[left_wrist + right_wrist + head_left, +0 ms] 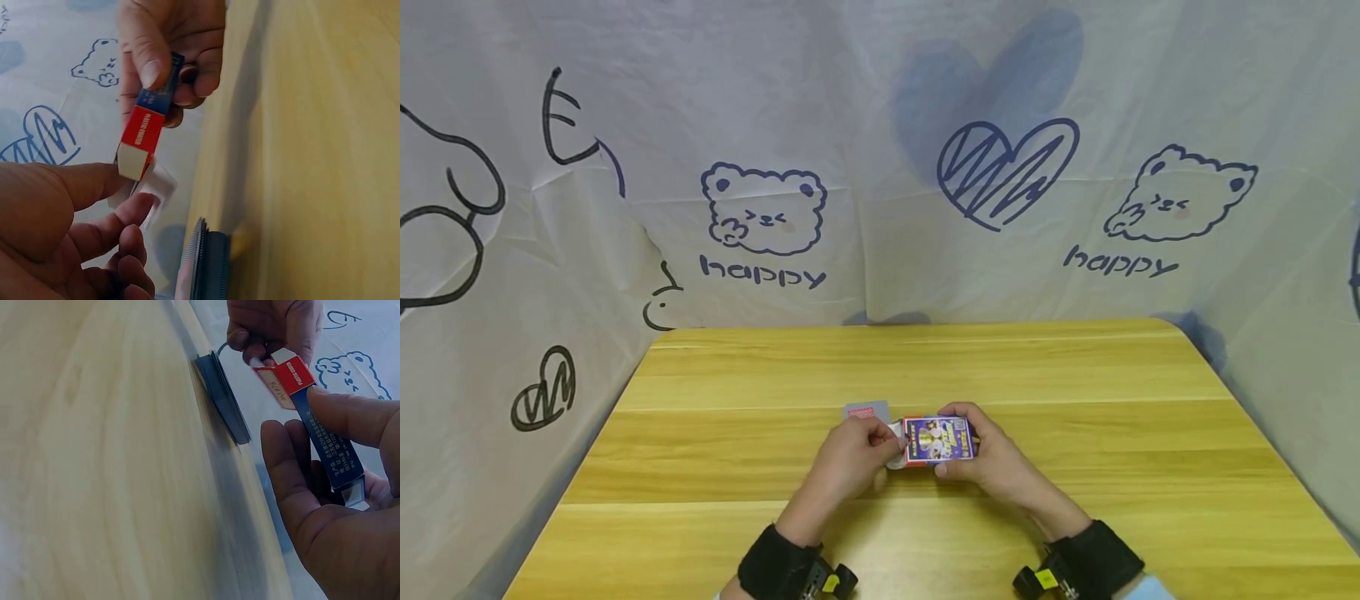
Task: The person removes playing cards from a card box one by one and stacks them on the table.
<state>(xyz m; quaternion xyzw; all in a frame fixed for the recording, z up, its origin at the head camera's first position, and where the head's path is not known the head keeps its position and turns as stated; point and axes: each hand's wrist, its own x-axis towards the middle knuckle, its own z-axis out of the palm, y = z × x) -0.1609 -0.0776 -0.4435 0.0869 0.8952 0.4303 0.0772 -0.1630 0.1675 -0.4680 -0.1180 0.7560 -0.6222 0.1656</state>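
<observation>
Card box (312, 419) between both hands' fingers (284, 462)

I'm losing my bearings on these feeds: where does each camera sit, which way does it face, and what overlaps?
Head: above, facing forward and down at the wooden table; both hands and black wristbands show.
Left wrist: behind the left hand, facing the card box and right hand.
Right wrist: behind the right hand, facing the box and left hand.
Shared: both wrist views show the box and the card stack.
</observation>
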